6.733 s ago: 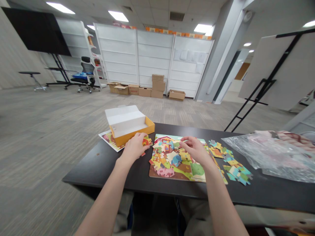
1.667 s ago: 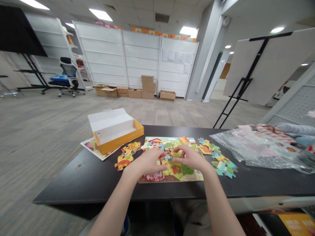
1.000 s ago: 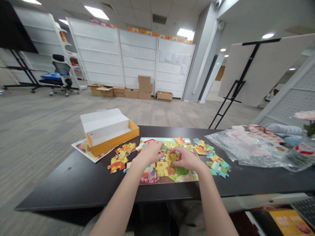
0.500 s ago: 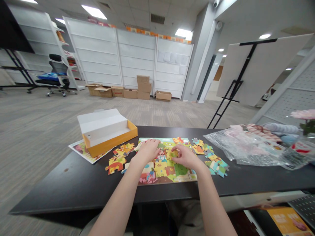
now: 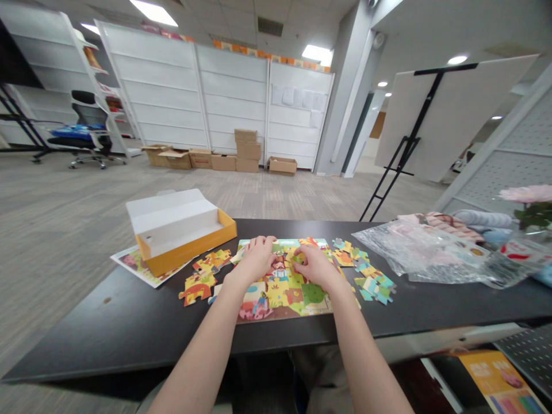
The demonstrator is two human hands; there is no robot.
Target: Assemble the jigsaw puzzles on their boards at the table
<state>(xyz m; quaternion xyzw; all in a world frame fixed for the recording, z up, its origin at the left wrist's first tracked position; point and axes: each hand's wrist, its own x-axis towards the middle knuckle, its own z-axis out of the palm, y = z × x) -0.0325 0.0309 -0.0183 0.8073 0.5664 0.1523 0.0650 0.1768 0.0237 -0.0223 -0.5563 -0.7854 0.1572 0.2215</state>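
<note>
Lying flat near the front edge of the tabletop [image 5: 129,328], lower rim roughly parallel to that edge: the puzzle board [image 5: 287,314]. In front of it, a narrow dark strip of tabletop; behind it, a shallow one, ending at the far edge with carpet beyond. To the left, a much wider dark stretch running out to the corner. Just beside the board on that side, overlapping one another, the left pieces [image 5: 202,278]. Farther back, the yellow box [image 5: 181,248], open, white flap tipped back, set partly over a printed sheet [image 5: 125,261]. Near the board's right rim, the right pieces [image 5: 365,267], strung out diagonally from the back toward the front. Past those, well apart from the board, a clear plastic bag [image 5: 431,259].

Over the board's left half, the left hand [image 5: 257,257]: open, palm down, fingers lightly bent toward the back rim, thumb held apart, no piece showing in its grasp. Right of the board's middle, the right hand [image 5: 314,265]: half open, fingers curled, thumb and forefinger at a yellow-green piece [image 5: 290,259]. With the fingertips partly hidden, hard to tell whether pinching that piece or only touching it. Nearer the front rim, yellow, brown and green sections side by side.
</note>
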